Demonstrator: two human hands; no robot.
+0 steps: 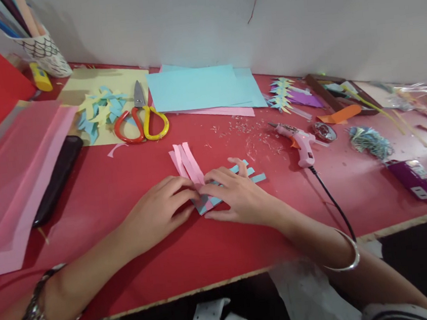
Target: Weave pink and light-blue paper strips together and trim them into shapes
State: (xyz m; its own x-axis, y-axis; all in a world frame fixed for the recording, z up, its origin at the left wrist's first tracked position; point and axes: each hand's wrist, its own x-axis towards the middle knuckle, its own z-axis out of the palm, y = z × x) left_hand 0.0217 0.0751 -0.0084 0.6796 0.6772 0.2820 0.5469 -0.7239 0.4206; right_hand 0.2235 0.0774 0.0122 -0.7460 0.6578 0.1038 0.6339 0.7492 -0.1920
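Note:
Pink paper strips [187, 163] and light blue paper strips [258, 177] cross each other in a small woven piece that lies on the red table near its front. The pink ends point away from me, the blue ends to the right. My left hand [161, 211] has its curled fingertips on the left edge of the weave, at the foot of the pink strips. My right hand [236, 193] bends over the blue strips, thumb and fingers gripping the weave, with the little finger raised. Both hands hide much of the crossing.
Scissors [141, 116] lie on yellow paper beside paper cuttings [101, 110]. Blue sheets [198, 88] rest by the wall. A pink glue gun [301, 145] with a black cord is to the right. Pink sheets [21, 185] and a black case [59, 179] are left.

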